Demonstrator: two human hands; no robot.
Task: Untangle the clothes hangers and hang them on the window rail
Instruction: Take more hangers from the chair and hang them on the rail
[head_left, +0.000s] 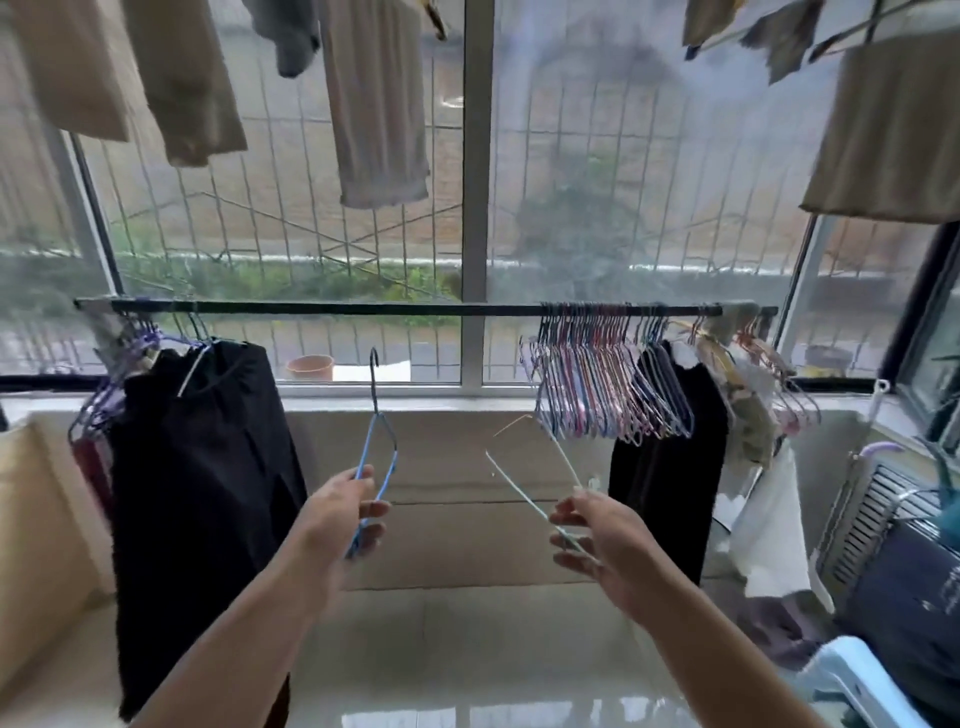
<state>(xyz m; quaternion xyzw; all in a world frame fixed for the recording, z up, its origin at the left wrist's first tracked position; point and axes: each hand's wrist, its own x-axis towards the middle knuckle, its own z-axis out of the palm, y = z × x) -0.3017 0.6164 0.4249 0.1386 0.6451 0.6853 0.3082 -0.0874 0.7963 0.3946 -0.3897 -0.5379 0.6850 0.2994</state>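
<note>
No text, label, brand or number is legible; faint white marks on the dark cloth (919, 597) at right are unreadable.

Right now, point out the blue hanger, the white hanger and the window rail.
blue hanger (375, 441): head view, on its wire shoulder above the left hand.
white hanger (519, 491): head view, on its thin wire arm above the right hand.
window rail (415, 310): head view, on the bare middle stretch.

Left hand (347, 512) blue hanger (375, 452), right hand (597, 540) white hanger (540, 483)
</note>
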